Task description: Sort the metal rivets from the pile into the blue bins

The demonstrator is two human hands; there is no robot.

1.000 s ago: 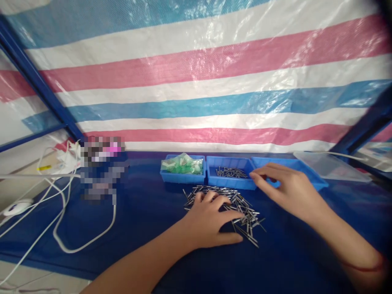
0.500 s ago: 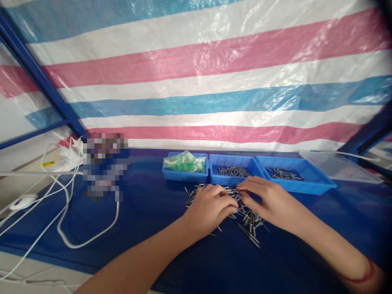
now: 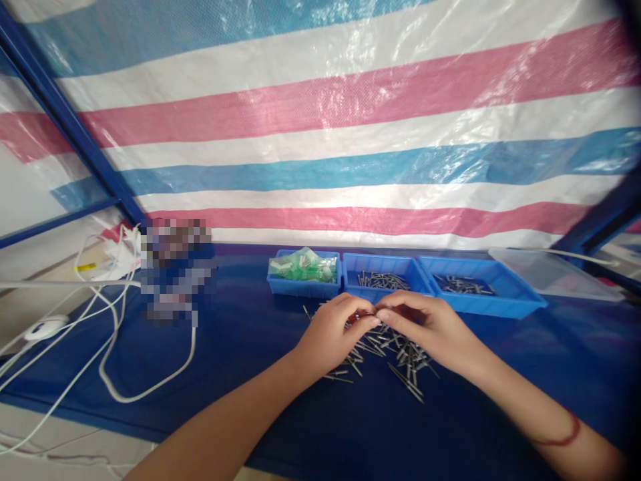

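A pile of thin metal pins (image 3: 385,354) lies on the blue table cover (image 3: 250,347). My left hand (image 3: 333,334) and my right hand (image 3: 431,327) hover just above the pile, fingertips meeting in a pinch near its far edge. What the fingertips pinch is too small to make out. Behind the pile stand three blue trays: the left tray (image 3: 304,287) holds green plastic pieces, the middle tray (image 3: 383,290) and the right tray (image 3: 501,304) hold more metal pins.
White cables (image 3: 107,361) loop over the table's left part, beside a blurred-out object (image 3: 175,267). A clear plastic lid (image 3: 551,274) lies at the far right. A striped tarp (image 3: 350,120) hangs behind, framed by blue bars.
My right hand came back from the trays to the pile. My left hand lifted off the pins, and both hands' fingertips drew together into a pinch.
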